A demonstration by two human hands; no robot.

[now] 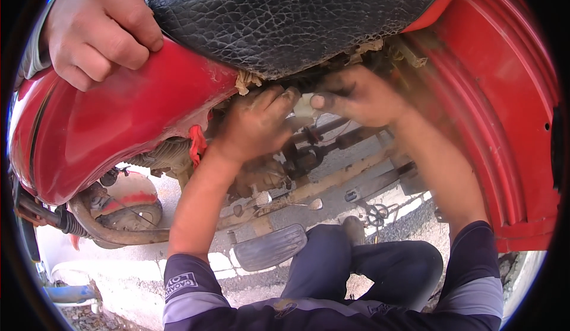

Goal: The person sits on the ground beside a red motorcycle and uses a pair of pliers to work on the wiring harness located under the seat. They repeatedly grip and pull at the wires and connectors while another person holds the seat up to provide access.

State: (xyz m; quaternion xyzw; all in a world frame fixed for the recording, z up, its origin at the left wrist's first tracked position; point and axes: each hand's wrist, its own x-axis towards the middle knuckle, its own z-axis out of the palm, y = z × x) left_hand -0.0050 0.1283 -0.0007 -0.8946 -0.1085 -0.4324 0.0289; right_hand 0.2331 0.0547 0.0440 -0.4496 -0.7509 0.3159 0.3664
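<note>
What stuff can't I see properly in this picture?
All in the head view:
White part: partly covered by the left hand and right hand, so its full shape is hidden.
Black seat: cut off by the top edge.
Other person's hand: the body beyond is mostly cut off by the edge.

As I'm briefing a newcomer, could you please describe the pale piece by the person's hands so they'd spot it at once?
Start at the big, crinkled black seat. Below its lower edge, the person's left hand and right hand nearly meet, with the pale piece showing between them. Its whitish colour sets it apart from the dark bars below.
</note>
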